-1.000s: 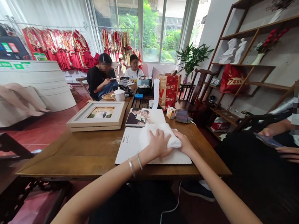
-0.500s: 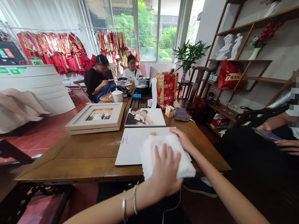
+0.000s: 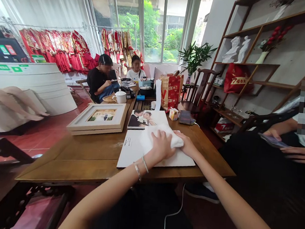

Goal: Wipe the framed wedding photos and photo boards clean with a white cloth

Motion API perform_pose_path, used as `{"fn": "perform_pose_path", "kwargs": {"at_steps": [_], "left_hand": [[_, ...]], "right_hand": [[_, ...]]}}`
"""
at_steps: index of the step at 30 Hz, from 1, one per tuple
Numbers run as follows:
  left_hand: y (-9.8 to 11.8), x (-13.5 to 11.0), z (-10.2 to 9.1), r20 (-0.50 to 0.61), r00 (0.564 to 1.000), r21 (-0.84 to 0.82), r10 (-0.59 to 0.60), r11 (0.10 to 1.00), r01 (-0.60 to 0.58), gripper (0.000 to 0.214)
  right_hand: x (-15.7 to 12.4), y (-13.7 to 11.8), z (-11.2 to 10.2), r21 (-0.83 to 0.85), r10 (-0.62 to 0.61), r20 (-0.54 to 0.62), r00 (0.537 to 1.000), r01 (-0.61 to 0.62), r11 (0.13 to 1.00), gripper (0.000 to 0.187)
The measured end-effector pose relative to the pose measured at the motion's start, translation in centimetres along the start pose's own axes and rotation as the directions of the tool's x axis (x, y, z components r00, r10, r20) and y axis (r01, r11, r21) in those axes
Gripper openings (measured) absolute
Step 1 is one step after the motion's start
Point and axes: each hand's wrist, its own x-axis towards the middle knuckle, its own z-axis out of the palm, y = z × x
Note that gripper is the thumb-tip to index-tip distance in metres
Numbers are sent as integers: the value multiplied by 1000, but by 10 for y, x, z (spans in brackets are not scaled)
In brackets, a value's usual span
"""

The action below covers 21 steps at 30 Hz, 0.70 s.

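Observation:
A folded, fluffy white cloth (image 3: 173,136) lies over a white panel (image 3: 133,157) with small dark print near its left edge. My left hand (image 3: 162,144), with bracelets at the wrist, grips the cloth from above, its fingers spread and slightly bent over it. At the panel's right side rests my right hand (image 3: 186,143), fingers stretched out flat, close to the cloth's right end. Just beyond the panel lies a wedding photo print (image 3: 143,119), partly overlapped by the cloth. To the left is a framed picture (image 3: 98,118) in a light wooden frame.
The wooden table (image 3: 64,160) also bears a white lidded cup (image 3: 120,96), a small box (image 3: 173,113) and a red-and-tan paper bag (image 3: 171,91). Two people sit at the far end. Another person at right holds a phone (image 3: 274,140). A white cable (image 3: 174,213) hangs below.
My left hand has pushed the cloth forward, away from me, up to the panel's far edge. The right hand has stayed by the panel's right side.

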Motion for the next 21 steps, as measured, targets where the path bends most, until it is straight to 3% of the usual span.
{"fn": "perform_pose_path", "kwargs": {"at_steps": [3, 6, 9, 14, 16, 18, 21], "left_hand": [[-17, 14, 5, -36, 998, -10, 48, 999, -48, 54], [-22, 9, 4, -34, 994, -19, 102, 994, -103, 52], [-16, -16, 0, -23, 985, -33, 168, 985, -169, 55], [4, -78, -3, -2, 960, -81, 279, 957, -279, 67], [8, -92, -2, 7, 958, -96, 287, 954, -285, 69], [8, -93, -2, 4, 962, -102, 272, 957, -270, 69], [-1, -72, -2, -16, 973, -81, 232, 969, -232, 66]], "right_hand": [[-1, -3, 0, -12, 3, -14, 1000, -3, 1000, 54], [-1, -4, 0, -7, -10, -9, 1000, 10, 1000, 49], [0, -2, 0, -8, -1, -16, 1000, 1, 1000, 39], [-1, 1, 3, -16, 38, -48, 998, -39, 999, 35], [-1, 0, 3, -22, 50, -53, 997, -51, 998, 34], [-1, -1, 3, -33, 57, -54, 997, -58, 998, 34], [-2, -3, 1, -35, 51, -47, 998, -52, 998, 35]]}}
